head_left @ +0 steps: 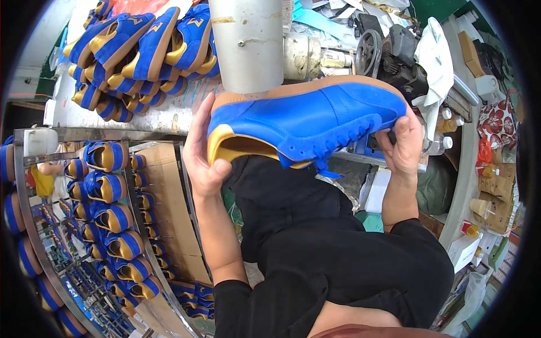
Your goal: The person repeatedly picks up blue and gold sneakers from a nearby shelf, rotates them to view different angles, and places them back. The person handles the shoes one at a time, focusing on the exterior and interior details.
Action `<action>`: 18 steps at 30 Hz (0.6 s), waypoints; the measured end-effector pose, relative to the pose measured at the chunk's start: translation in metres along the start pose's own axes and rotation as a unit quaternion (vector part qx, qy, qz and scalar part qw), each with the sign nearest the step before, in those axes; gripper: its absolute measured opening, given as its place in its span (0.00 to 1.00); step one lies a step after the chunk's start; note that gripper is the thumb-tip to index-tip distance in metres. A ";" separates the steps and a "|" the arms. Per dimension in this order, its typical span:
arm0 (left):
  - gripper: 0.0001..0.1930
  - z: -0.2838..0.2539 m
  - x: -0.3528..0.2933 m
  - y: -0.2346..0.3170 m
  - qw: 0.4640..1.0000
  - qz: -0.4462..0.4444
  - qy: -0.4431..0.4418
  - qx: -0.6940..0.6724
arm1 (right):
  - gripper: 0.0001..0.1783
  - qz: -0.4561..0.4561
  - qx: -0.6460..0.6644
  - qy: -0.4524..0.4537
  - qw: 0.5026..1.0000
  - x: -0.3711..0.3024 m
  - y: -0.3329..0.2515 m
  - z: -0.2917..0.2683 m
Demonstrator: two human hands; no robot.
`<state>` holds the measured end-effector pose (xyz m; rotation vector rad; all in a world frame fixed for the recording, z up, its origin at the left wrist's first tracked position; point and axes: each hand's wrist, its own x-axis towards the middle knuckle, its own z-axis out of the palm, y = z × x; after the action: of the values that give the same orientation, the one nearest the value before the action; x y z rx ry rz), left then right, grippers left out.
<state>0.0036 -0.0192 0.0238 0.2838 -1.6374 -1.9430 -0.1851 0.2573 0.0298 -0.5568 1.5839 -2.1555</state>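
A blue sneaker (315,115) with a tan sole and a gold heel lies on its side in the air between my two hands. My left hand (202,152) grips the heel end, its thumb on the gold heel part. Around the toe end closes my right hand (403,141), thumb near the toe and fingers partly hidden. The blue laces hang down at the shoe's lower edge, and its opening faces me. Just behind the upturned sole stands a grey metal cylinder (248,45); whether the sole touches it I cannot tell.
Blue and gold sneakers (138,50) are piled on the white worktable (160,119) at left. Below, a metal rack (138,225) holds rows of similar shoes. At the back right are a black handwheel (369,53) and a white cloth (437,62). Small bottles (439,143) stand at right.
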 end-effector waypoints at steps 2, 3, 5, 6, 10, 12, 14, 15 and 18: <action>0.58 0.000 0.005 0.000 0.999 -0.017 0.026 -0.011 | 0.34 0.012 0.001 0.005 1.000 -0.001 0.000 0.005; 0.57 0.000 0.005 0.002 0.999 -0.027 0.028 -0.006 | 0.33 0.018 0.001 0.004 1.000 -0.001 0.001 0.007; 0.56 -0.001 0.005 0.004 0.998 -0.048 0.030 0.002 | 0.33 0.016 -0.001 -0.006 1.000 -0.002 0.003 0.008; 0.53 -0.005 0.002 0.003 0.999 -0.044 0.022 0.011 | 0.34 0.008 -0.003 -0.017 1.000 -0.002 0.006 0.008; 0.52 -0.016 -0.009 0.001 0.999 -0.041 0.028 0.011 | 0.35 0.001 -0.002 -0.048 0.999 -0.003 0.007 0.016; 0.50 -0.021 -0.012 0.001 0.999 -0.028 0.041 0.008 | 0.34 0.002 -0.004 -0.053 0.999 -0.003 0.007 0.021; 0.49 -0.022 -0.013 0.004 0.998 -0.041 0.051 0.000 | 0.34 0.001 -0.002 -0.055 0.998 -0.001 0.008 0.025; 0.48 -0.022 -0.013 0.005 0.997 -0.048 0.056 -0.004 | 0.33 0.001 0.001 -0.055 0.999 0.000 0.009 0.026; 0.46 -0.025 -0.009 0.008 0.998 -0.044 0.053 0.003 | 0.31 0.004 0.008 -0.051 0.999 0.005 0.009 0.031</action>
<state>0.0258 -0.0354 0.0238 0.4612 -1.5866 -1.9517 -0.1715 0.2278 0.0302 -0.6437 1.5108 -2.0974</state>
